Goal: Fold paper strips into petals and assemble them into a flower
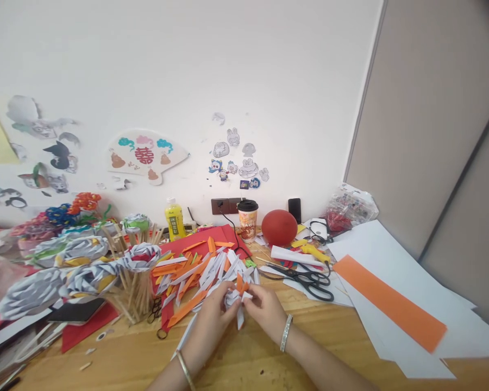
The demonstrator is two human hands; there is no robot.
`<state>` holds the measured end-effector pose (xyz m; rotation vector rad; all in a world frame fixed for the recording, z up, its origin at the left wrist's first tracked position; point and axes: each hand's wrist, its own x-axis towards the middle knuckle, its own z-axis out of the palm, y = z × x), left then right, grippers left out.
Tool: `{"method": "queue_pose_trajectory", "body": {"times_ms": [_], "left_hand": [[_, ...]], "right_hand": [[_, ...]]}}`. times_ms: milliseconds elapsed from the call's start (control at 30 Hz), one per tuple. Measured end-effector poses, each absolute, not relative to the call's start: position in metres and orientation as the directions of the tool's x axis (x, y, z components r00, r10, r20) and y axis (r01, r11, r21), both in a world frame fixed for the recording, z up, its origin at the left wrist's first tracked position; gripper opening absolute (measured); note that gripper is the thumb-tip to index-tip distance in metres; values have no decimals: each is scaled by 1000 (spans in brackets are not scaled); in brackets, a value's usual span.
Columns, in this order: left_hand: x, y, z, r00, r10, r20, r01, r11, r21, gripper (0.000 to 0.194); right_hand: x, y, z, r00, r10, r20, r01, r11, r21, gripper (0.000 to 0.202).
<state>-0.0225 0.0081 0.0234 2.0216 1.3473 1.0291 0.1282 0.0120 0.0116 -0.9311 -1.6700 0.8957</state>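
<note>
Between my two hands is a small folded-paper piece in white and orange, with a pointed white strip sticking down from it. My left hand is closed, pinching it from the left with thumb and fingers. From the right, my right hand pinches its other side, fingertips near the orange part. My fingers cover much of the piece. Just behind my hands lies a pile of folded paper strips, white and orange, partly on red paper.
Black scissors, a paper cup, a red balloon and a yellow glue gun stand or lie behind on the right. White sheets carry an orange strip. Paper flowers on sticks and a yellow bottle are left.
</note>
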Motion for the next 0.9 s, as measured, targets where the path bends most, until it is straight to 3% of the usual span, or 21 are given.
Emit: {"method": "queue_pose_trajectory", "body": {"times_ms": [267,500,700,800,900], "left_hand": [[-20,2,25,243,914,325,574,-406,712,28],[-20,1,25,269,910,315,605,-414,680,20],[-27,0,33,310,877,367,643,-478,598,41],[-32,-2,42,386,811,439,661,-575,482,44],[-33,-2,43,453,736,503,653,-658,375,46]], "right_hand": [[133,10,18,-202,902,381,227,421,-878,27],[131,12,11,-213,909,359,132,391,-911,24],[134,21,10,-158,976,148,-186,118,-976,18],[137,21,13,-251,968,15,-352,-77,-933,21],[135,21,11,-286,958,-29,-397,-145,-906,28]]}}
